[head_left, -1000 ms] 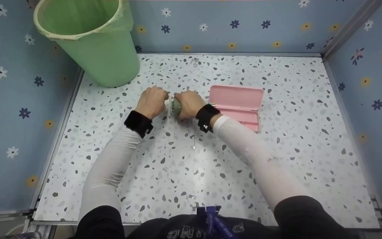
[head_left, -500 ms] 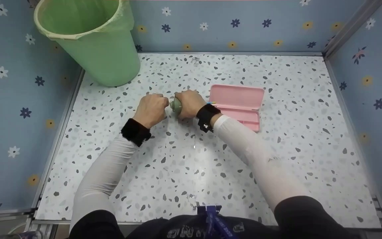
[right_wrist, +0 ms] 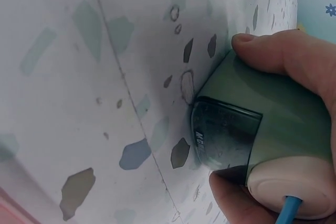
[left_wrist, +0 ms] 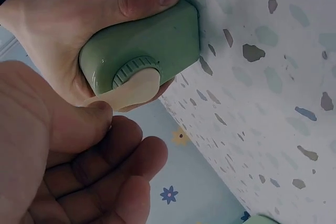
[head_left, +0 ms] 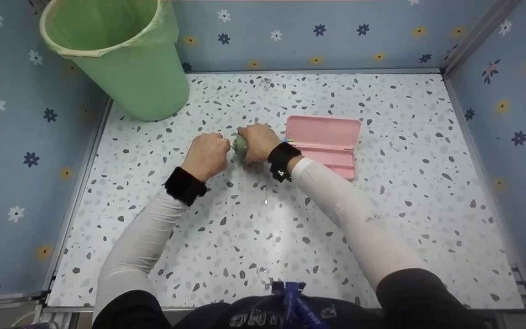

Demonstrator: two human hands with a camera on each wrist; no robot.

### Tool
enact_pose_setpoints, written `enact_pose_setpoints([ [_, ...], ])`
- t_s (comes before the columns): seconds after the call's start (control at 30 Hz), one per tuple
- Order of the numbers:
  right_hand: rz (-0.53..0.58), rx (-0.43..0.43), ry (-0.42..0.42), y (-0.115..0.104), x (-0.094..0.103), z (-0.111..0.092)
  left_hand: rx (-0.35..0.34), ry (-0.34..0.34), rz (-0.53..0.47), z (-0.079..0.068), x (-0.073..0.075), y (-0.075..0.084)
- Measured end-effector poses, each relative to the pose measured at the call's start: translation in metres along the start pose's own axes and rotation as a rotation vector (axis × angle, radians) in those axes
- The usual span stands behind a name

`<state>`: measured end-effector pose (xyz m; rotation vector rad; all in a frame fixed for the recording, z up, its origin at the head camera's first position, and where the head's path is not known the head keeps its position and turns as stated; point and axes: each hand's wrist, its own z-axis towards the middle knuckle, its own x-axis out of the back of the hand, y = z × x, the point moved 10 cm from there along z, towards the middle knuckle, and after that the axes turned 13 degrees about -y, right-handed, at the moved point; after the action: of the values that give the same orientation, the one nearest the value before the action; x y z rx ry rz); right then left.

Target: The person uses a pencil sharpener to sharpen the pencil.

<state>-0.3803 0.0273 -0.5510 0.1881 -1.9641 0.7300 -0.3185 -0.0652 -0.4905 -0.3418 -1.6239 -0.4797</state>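
Note:
A green crank pencil sharpener (head_left: 240, 145) lies on the tabletop, its body gripped by my right hand (head_left: 260, 142). My left hand (head_left: 206, 157) pinches the end of the cream crank handle (left_wrist: 137, 88) between thumb and index finger, the other fingers curled below. On the opposite end, the right wrist view shows a blue pencil (right_wrist: 289, 210) stuck into the cream round holder (right_wrist: 273, 182). A dark see-through shavings drawer (right_wrist: 227, 132) sits in the body. The pencil tip inside is hidden.
Right of my right hand lies an opened pink pencil case (head_left: 323, 131) with a divided tray. A tall green bin (head_left: 149, 87) with a liner stands at the back left. Flowered walls (head_left: 281, 50) enclose the speckled table (head_left: 336, 265).
My left hand has come down toward me with the crank handle, which stood up visibly a second ago. The right hand keeps its grip on the pencil sharpener in the same spot.

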Motion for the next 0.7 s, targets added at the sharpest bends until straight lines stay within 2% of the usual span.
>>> enact_pose_setpoints([
  [0.17,-0.014,0.009,-0.003,0.000,0.000,0.000,-0.052,-0.026,-0.042,-0.009,-0.018,0.003],
  [0.27,-0.018,0.012,0.000,0.000,0.002,0.000,-0.064,-0.047,-0.058,-0.008,-0.029,0.003],
  [0.53,-0.048,0.031,0.011,0.000,0.002,-0.002,-0.049,-0.164,-0.091,0.014,-0.053,-0.008],
  [0.7,-0.027,0.032,-0.002,-0.001,0.000,0.000,-0.011,-0.211,-0.138,0.028,-0.059,-0.024],
])
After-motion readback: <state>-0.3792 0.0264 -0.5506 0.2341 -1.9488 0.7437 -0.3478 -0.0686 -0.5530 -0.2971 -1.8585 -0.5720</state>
